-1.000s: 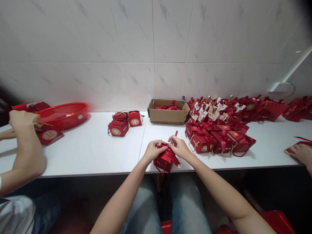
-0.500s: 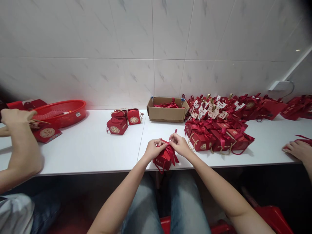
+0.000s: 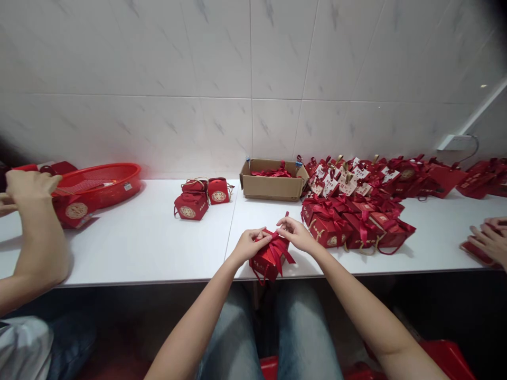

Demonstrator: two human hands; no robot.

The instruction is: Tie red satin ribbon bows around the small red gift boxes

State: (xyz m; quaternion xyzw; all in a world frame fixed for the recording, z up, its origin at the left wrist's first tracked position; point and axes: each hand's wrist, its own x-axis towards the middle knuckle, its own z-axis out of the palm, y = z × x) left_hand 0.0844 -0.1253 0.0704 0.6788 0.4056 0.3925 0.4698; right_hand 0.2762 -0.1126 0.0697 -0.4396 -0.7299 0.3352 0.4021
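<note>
At the table's front edge in the head view stands a small red gift box (image 3: 262,266), with a dark red ribbon bow (image 3: 280,247) on top. My left hand (image 3: 247,247) lies against the box's left side, its thumb and fingers closed on the ribbon at the knot. From the right, my right hand (image 3: 299,235) pinches the ribbon beside the knot, and a short ribbon end sticks up above its fingers. A thin red cord hangs at the box's front. What is under my fingertips is partly hidden.
Finished-looking red boxes with bows (image 3: 328,232) stand close to my right forearm. Behind are a cardboard box of ribbon (image 3: 271,188) and tagged red boxes (image 3: 346,182). Three red boxes (image 3: 191,207) sit left, near a red basket (image 3: 119,192). Co-workers' hands (image 3: 31,184) work at both sides.
The bow's loops and tails have spread a little to the right while both my hands stay at the knot. The left co-worker's red box has lifted and tilted; the right co-worker's hands have come together.
</note>
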